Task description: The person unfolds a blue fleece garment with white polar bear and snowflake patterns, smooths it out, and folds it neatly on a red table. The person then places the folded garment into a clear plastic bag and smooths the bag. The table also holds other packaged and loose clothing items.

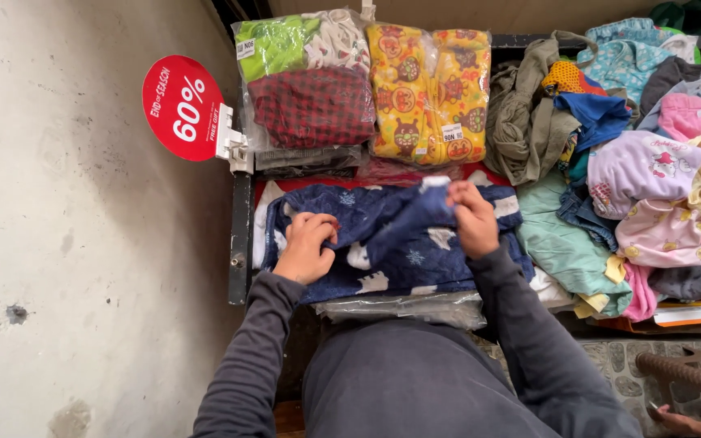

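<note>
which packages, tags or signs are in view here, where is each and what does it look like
Round sign: left of the table, clipped to its edge; red disc with white print.
Clear bag: back left; green, white and red checked clothes inside, small white sticker.
Second clear bag: to its right; yellow clothes with orange figures, small white sticker.
Flat clear wrapper: near edge, under the navy garment that the left hand and right hand grip.

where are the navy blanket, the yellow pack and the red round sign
navy blanket (395, 243), head view, on the cloth between the hands
yellow pack (427, 93), head view, on the middle of its clear wrap
red round sign (182, 107), head view, on the middle of the disc
</note>
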